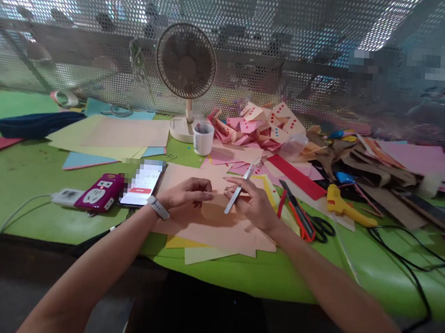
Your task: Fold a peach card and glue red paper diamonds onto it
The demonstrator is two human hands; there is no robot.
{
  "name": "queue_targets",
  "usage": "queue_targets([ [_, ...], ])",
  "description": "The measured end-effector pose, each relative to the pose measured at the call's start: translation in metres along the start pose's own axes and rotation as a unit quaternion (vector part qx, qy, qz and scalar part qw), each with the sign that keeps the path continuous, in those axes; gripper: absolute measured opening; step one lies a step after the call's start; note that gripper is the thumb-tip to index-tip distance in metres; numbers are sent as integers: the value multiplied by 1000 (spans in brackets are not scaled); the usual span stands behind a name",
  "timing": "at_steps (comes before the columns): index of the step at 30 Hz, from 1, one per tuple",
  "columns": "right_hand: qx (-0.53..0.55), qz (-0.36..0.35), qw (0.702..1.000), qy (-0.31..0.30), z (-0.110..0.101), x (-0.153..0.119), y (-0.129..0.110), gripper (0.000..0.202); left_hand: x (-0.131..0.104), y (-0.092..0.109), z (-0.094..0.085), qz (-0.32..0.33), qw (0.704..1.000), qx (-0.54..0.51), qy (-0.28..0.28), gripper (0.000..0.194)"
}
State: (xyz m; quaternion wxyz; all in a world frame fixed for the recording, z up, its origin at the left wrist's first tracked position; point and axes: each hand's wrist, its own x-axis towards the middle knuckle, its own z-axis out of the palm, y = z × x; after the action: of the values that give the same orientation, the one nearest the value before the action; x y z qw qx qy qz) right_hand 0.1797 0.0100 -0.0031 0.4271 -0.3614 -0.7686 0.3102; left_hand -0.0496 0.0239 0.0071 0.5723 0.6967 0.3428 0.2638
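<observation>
My left hand (189, 192), with a pale watch band (158, 208) at the wrist, is closed with its fingertips at the edge of a small piece of peach paper (219, 207). My right hand (256, 205) is closed around slim silver tweezers (235, 196), their narrow end pointing away from me. Its fingertips also come near the paper piece, and whether they touch it is hard to see. Both hands are over a stack of peach paper sheets (202, 231), with yellow sheets showing underneath.
Left of the stack lie a lit phone (142, 183) and a purple power adapter (99, 192). To the right are a red-and-black box cutter (299, 216), black-handled scissors (323, 228) and a yellow glue gun (348, 207) with its cord. Behind stand a fan (186, 61), a white cup (203, 140) and heaped dotted paper pieces (264, 121).
</observation>
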Motion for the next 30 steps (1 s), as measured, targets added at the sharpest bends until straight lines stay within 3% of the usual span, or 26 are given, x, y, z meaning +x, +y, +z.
queue_targets([
  [7, -53, -44, 998, 12, 1, -1, 0, 33, 3, -3, 3, 5, 999, 36, 0, 34],
  [14, -19, -20, 1000, 2, -2, 0, -2, 28, 1, -4, -2, 10, 1000, 2, -16, 35],
  [19, 34, 24, 999, 22, -9, 4, -6, 29, -1, -3, -4, 17, 999, -40, -14, 71],
  [22, 27, 25, 999, 40, -9, 5, -2, 29, 1, -3, 2, -7, 1000, -20, -5, 68],
  [26, -29, -4, 999, 46, -10, 8, 3, 29, 4, -2, 7, -42, 998, -48, 26, 55],
  [30, -187, -41, 980, 58, -35, 15, -6, 33, 3, -2, 2, -51, 996, -35, 61, 61],
])
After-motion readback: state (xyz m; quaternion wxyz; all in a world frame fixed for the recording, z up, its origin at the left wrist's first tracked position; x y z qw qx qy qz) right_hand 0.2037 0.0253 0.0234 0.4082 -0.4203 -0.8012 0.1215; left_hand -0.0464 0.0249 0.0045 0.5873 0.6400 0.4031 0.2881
